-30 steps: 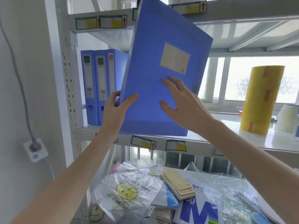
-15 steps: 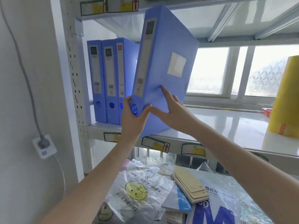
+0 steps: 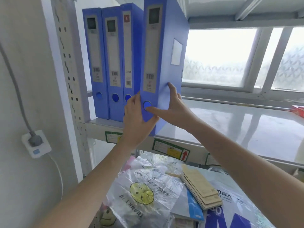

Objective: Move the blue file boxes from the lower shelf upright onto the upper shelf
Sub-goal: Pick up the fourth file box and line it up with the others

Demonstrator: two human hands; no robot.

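A blue file box (image 3: 164,51) stands almost upright on the front edge of the white upper shelf (image 3: 230,127), its spine towards me. My left hand (image 3: 137,120) cups its lower left corner and spine. My right hand (image 3: 172,109) grips its lower right side, thumb just below the round spine hole. Three more blue file boxes (image 3: 111,63) stand upright in a row to its left, against the shelf post; a narrow gap separates them from the held box.
The perforated shelf post (image 3: 69,63) rises at left, with a wall socket and plug (image 3: 35,143) beside it. Below, the lower shelf holds plastic bags (image 3: 144,195), a stack of notebooks (image 3: 199,186) and printed packets. A window (image 3: 238,56) lies behind the upper shelf.
The held box has gone from tilted in the air to nearly upright on the upper shelf, closer to the three standing boxes. Both hands slid down to its bottom corner.
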